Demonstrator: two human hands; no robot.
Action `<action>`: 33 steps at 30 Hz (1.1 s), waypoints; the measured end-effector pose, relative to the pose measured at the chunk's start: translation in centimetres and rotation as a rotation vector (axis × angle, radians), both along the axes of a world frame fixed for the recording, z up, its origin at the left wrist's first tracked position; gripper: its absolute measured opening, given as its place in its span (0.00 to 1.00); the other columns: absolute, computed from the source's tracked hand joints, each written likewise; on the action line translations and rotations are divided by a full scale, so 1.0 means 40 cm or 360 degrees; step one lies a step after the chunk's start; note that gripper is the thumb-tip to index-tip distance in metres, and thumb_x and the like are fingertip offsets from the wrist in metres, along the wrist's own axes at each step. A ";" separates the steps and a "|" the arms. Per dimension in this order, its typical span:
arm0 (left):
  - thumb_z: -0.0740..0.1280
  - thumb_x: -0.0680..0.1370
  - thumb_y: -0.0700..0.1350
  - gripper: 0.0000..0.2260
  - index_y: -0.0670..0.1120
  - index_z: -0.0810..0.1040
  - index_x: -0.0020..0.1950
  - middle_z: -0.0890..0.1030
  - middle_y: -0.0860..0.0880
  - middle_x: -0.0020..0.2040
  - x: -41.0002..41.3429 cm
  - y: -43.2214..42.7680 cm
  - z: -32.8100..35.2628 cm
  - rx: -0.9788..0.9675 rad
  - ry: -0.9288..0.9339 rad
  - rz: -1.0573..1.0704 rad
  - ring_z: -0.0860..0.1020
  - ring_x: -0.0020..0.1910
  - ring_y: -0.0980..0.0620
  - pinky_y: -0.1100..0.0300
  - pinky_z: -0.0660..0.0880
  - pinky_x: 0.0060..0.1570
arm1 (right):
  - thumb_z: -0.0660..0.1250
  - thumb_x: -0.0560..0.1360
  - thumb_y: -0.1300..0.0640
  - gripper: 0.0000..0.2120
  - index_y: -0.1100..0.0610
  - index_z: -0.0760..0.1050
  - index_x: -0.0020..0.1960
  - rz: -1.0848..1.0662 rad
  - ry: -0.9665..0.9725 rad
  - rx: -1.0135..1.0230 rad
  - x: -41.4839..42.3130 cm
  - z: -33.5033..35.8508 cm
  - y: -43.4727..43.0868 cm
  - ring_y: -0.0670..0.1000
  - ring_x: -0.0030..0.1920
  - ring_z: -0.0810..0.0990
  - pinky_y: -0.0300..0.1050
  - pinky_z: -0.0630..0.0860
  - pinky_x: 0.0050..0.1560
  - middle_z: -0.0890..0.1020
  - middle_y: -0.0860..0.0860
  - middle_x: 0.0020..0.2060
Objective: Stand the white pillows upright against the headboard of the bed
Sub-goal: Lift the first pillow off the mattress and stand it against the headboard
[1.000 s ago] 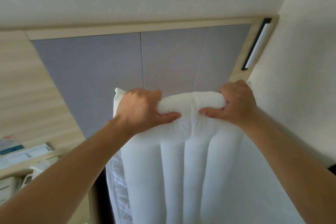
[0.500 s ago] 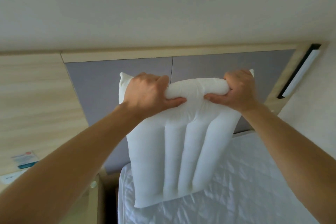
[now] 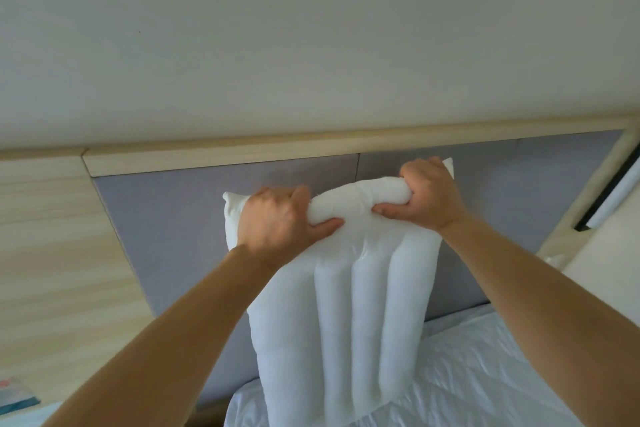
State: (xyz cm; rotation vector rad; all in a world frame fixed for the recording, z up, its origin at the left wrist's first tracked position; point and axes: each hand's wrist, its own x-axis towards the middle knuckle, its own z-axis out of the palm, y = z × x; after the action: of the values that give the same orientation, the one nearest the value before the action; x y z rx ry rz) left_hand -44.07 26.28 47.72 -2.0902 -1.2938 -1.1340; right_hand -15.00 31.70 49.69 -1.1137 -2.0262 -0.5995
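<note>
A white pillow [image 3: 349,322] with lengthwise channels hangs upright in front of the grey padded headboard [image 3: 166,236]. My left hand [image 3: 277,222] grips its top edge on the left and my right hand [image 3: 427,196] grips the top edge on the right, bunching the fabric between them. The pillow's lower end is at the head of the white quilted mattress [image 3: 485,374]; whether it touches is unclear. Only this one pillow is in view.
A light wood rail [image 3: 311,149] caps the headboard, with wood panelling [image 3: 52,253] to the left. A black-framed reading light [image 3: 613,198] is at the right edge. A small printed card [image 3: 17,395] lies at the lower left. The wall above is plain white.
The view has tilted so the mattress and the pillow's lower end show. My hands hold the same grip; the right hand now sits higher than the left.
</note>
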 end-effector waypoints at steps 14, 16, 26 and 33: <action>0.62 0.72 0.74 0.32 0.45 0.76 0.51 0.78 0.48 0.46 -0.013 0.023 -0.021 -0.0194 0.0168 0.0234 0.75 0.47 0.43 0.47 0.66 0.54 | 0.59 0.67 0.23 0.41 0.55 0.75 0.63 -0.0288 -0.0096 -0.0407 -0.006 -0.027 -0.014 0.56 0.63 0.74 0.52 0.63 0.65 0.79 0.51 0.57; 0.61 0.73 0.74 0.32 0.46 0.76 0.55 0.79 0.47 0.52 -0.012 0.005 -0.008 -0.0223 0.0194 0.0244 0.75 0.52 0.43 0.47 0.65 0.58 | 0.59 0.68 0.23 0.45 0.54 0.69 0.73 -0.0391 -0.0079 -0.0445 -0.008 -0.027 -0.053 0.53 0.77 0.62 0.54 0.56 0.72 0.72 0.50 0.71; 0.55 0.78 0.73 0.39 0.50 0.59 0.82 0.53 0.45 0.84 0.086 -0.188 0.018 -0.0332 0.0210 -0.0051 0.47 0.83 0.45 0.40 0.51 0.76 | 0.53 0.71 0.21 0.48 0.47 0.49 0.82 -0.0808 -0.0073 -0.0637 0.019 -0.039 -0.382 0.51 0.82 0.46 0.60 0.50 0.76 0.51 0.45 0.82; 0.47 0.78 0.75 0.40 0.55 0.47 0.84 0.42 0.48 0.84 0.196 -0.394 0.003 -0.0437 0.0371 -0.0176 0.39 0.82 0.46 0.40 0.44 0.78 | 0.53 0.69 0.20 0.50 0.45 0.45 0.82 -0.1158 0.0025 -0.0673 0.089 -0.015 -0.712 0.50 0.82 0.45 0.59 0.50 0.77 0.51 0.46 0.83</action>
State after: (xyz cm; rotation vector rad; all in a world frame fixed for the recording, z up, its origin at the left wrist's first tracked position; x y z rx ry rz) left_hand -36.23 10.52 47.83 -2.4352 -1.2936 -0.7584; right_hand -11.46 3.22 49.10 -2.1358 -1.7386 -0.5047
